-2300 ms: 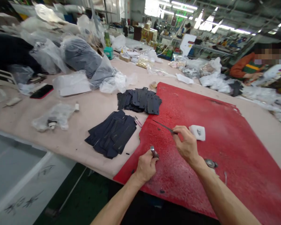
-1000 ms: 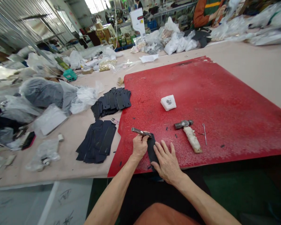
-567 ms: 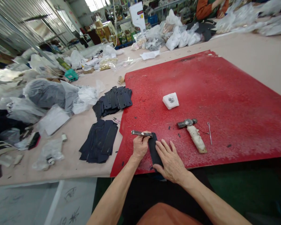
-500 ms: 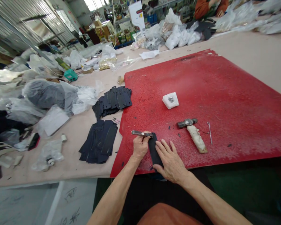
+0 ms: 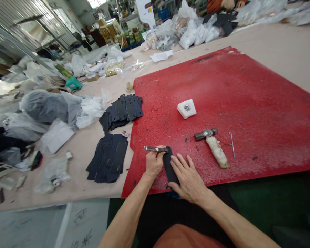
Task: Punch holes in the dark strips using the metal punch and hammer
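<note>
red mat [image 5: 248,103] underlies a black strip [image 5: 168,163], workshop [image 5: 111,29] beyond.

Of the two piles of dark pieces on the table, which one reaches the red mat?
The far pile, higher in the picture: its right end meets the red mat. The near pile lies apart, with pale table showing between.

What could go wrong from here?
1. Slip: the left grip holds the metal tool with one end at the far end of the strip, close to the right grip; a slip might catch its fingertips.
2. Shift: the right grip lies flat along one side of the strip, so the other side could move or skew.
3. Debris: scraps lie on the mat nearby; one under the strip might leave it uneven.
</note>
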`<act>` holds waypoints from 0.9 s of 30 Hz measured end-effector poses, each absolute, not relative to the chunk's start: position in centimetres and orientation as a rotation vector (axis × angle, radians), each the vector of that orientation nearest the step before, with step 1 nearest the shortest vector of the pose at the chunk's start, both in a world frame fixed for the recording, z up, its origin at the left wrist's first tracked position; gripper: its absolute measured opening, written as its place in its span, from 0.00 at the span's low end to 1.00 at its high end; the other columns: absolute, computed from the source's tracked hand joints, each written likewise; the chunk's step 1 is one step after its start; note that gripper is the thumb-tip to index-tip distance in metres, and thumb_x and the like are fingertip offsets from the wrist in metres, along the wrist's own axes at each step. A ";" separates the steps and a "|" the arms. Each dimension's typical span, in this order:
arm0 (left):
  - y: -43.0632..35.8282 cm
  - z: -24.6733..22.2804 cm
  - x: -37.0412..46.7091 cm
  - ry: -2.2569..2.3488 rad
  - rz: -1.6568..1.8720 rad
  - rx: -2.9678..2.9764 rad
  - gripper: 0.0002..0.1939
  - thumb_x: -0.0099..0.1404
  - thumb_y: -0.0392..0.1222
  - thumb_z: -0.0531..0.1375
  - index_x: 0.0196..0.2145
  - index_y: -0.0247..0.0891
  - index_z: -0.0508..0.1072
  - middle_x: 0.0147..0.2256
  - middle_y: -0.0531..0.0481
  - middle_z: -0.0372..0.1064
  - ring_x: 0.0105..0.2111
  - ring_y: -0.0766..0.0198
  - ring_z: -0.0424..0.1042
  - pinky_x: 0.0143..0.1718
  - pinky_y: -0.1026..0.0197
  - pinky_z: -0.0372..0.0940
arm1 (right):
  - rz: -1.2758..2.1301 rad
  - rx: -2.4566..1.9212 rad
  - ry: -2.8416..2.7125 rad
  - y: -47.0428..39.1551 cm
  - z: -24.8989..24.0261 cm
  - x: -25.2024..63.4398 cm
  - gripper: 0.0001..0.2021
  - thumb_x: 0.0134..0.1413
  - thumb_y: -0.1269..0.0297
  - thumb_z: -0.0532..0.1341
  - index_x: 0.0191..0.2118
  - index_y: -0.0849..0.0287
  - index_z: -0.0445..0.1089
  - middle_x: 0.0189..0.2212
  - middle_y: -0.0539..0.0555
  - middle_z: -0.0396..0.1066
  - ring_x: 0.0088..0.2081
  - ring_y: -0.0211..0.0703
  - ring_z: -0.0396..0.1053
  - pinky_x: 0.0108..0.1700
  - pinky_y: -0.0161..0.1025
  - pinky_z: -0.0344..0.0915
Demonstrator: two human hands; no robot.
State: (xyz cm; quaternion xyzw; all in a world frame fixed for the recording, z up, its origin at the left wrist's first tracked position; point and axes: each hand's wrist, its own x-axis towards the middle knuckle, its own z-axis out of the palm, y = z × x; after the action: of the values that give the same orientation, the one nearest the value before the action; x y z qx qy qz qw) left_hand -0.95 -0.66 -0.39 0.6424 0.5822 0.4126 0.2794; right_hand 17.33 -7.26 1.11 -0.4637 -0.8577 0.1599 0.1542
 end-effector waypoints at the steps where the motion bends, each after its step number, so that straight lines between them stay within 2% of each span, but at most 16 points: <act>1: -0.6 -0.4 -0.9 1.565 1.105 1.727 0.10 0.66 0.39 0.56 0.40 0.39 0.76 0.40 0.48 0.78 0.43 0.60 0.76 0.48 0.56 0.71 | 0.462 -1.331 -2.458 -7.3 1.1 17.3 0.35 0.59 0.49 0.55 0.65 0.66 0.54 0.67 0.61 0.48 0.67 0.62 0.43 0.66 0.62 0.37; 14: -0.4 0.2 -0.4 1.605 1.060 1.733 0.10 0.67 0.38 0.55 0.39 0.39 0.76 0.39 0.48 0.78 0.41 0.61 0.77 0.46 0.58 0.71 | 0.489 -1.332 -2.424 -7.2 1.0 17.3 0.35 0.58 0.49 0.56 0.66 0.65 0.54 0.67 0.61 0.48 0.67 0.62 0.44 0.67 0.62 0.36; 27: -0.6 -0.3 -0.4 1.647 1.089 1.766 0.09 0.67 0.39 0.56 0.40 0.39 0.77 0.39 0.48 0.78 0.41 0.61 0.77 0.49 0.57 0.71 | 0.537 -1.341 -2.417 -7.0 1.3 17.4 0.36 0.59 0.49 0.57 0.66 0.66 0.53 0.67 0.62 0.49 0.67 0.62 0.43 0.66 0.62 0.36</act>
State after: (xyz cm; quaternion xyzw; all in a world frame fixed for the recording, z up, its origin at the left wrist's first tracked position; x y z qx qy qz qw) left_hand -0.39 -0.60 -0.26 0.6466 0.6028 0.3988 0.2439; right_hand 17.38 -7.04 1.30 -0.4701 -0.8470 0.1882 0.1621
